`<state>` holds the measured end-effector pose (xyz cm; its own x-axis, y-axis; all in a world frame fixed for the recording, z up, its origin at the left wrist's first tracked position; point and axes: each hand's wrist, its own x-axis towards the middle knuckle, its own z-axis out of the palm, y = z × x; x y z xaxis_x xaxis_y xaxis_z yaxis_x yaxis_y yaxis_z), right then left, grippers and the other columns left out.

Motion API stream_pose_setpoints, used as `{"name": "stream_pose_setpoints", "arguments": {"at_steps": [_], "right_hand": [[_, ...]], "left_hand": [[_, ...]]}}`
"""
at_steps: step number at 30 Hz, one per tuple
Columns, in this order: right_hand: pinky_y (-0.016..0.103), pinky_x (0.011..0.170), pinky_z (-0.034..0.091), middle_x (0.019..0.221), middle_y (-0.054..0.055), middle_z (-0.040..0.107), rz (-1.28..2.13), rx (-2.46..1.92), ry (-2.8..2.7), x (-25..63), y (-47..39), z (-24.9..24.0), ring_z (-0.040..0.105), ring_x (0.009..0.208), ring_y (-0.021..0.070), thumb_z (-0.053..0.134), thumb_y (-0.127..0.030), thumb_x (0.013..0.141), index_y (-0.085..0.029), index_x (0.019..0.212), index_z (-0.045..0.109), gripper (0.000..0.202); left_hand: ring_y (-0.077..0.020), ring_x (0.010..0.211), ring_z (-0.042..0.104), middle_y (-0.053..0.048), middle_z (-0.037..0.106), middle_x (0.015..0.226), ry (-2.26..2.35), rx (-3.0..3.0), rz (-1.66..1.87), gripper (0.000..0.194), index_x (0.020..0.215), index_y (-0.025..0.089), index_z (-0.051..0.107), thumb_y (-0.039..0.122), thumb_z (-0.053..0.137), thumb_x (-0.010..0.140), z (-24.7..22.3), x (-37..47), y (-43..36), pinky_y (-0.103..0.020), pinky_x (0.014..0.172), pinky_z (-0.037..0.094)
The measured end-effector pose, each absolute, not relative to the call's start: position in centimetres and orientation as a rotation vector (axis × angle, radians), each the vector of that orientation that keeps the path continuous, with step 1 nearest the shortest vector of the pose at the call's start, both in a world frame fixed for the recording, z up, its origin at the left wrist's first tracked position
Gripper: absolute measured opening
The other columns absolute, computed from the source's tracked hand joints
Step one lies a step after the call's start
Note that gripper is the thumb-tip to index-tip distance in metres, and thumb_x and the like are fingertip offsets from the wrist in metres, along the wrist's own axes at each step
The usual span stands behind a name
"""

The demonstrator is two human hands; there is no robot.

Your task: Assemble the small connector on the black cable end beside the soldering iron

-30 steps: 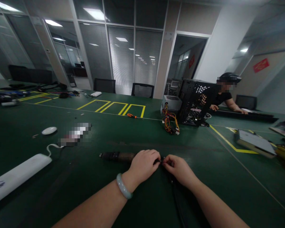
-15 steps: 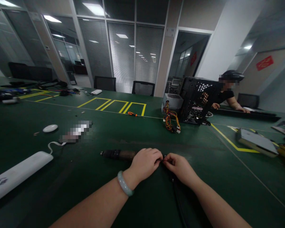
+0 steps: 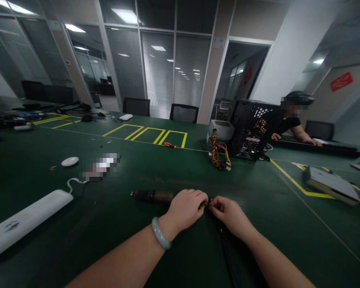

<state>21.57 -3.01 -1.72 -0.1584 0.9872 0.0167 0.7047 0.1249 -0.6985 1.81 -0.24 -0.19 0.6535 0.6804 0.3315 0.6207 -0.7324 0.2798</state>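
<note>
A dark cylindrical tool (image 3: 151, 196) with a brownish middle lies on the green table, its metal tip pointing left. My left hand (image 3: 187, 208), with a pale bangle at the wrist, is wrapped round the tool's right end. Close beside it, my right hand (image 3: 228, 211) pinches something small and dark at that end; the fingertips of both hands nearly touch. A black cable (image 3: 226, 252) runs from under my right hand to the bottom edge. The hands cover the exact spot where cable and tool meet.
Beyond the hands lie an orange-handled screwdriver (image 3: 170, 145), a power supply (image 3: 220, 131) with coloured wires (image 3: 219, 154) and a black computer case (image 3: 253, 130). A metal box (image 3: 331, 185) is at right. At left are a white power strip (image 3: 30, 220) and white mouse (image 3: 70, 161). A person (image 3: 294, 124) sits back right.
The whole view has shifted slightly, so things appear a little further right. My fingertips have moved slightly, and a small shiny bit now shows between the hands.
</note>
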Motion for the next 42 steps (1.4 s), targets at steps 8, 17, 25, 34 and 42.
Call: {"name": "stream_pose_setpoints", "arguments": {"at_steps": [8,17,25,34,42], "right_hand": [[0.023,0.062,0.040,0.077,-0.001,0.067,0.763,-1.640,-1.923,21.55,-3.16,-1.55,0.059,0.068,0.0139,0.057,-0.030,0.083,-0.020,0.084,0.065,0.013],[0.023,0.063,0.040,0.079,-0.001,0.067,0.780,-1.631,-1.907,21.43,-3.28,-1.33,0.060,0.070,0.0137,0.057,-0.027,0.082,-0.020,0.084,0.065,0.010],[0.022,0.063,0.040,0.079,-0.001,0.067,0.734,-1.647,-1.899,21.37,-3.30,-1.35,0.058,0.068,0.0128,0.058,-0.027,0.081,-0.021,0.084,0.065,0.010],[0.023,0.061,0.039,0.077,-0.001,0.067,0.741,-1.648,-1.921,21.46,-3.16,-1.48,0.057,0.066,0.0137,0.057,-0.028,0.082,-0.021,0.083,0.065,0.011],[0.024,0.061,0.038,0.078,-0.001,0.067,0.756,-1.675,-1.935,21.65,-3.01,-1.76,0.057,0.066,0.0140,0.056,-0.029,0.082,-0.021,0.084,0.066,0.012]], "left_hand": [[-0.0188,0.090,0.059,0.000,0.064,0.098,1.093,2.716,0.598,0.006,0.094,0.022,0.058,0.023,0.055,0.089,-0.16,1.91,-0.18,-0.033,0.078,0.044],[-0.0197,0.086,0.060,-0.001,0.063,0.092,1.158,2.671,0.599,0.012,0.096,0.022,0.058,0.031,0.060,0.088,-0.74,1.94,-0.07,-0.034,0.076,0.044],[-0.0187,0.088,0.059,0.000,0.063,0.095,1.057,2.737,0.590,0.008,0.094,0.023,0.059,0.021,0.055,0.088,-0.40,1.94,-0.04,-0.032,0.078,0.043],[-0.0192,0.089,0.060,-0.002,0.064,0.096,1.100,2.722,0.611,0.008,0.095,0.022,0.060,0.025,0.054,0.090,-0.57,1.87,-0.05,-0.033,0.079,0.044],[-0.0202,0.090,0.060,0.000,0.064,0.098,1.118,2.705,0.611,0.013,0.100,0.023,0.057,0.026,0.059,0.087,-0.16,1.81,-0.26,-0.035,0.079,0.044]]}}
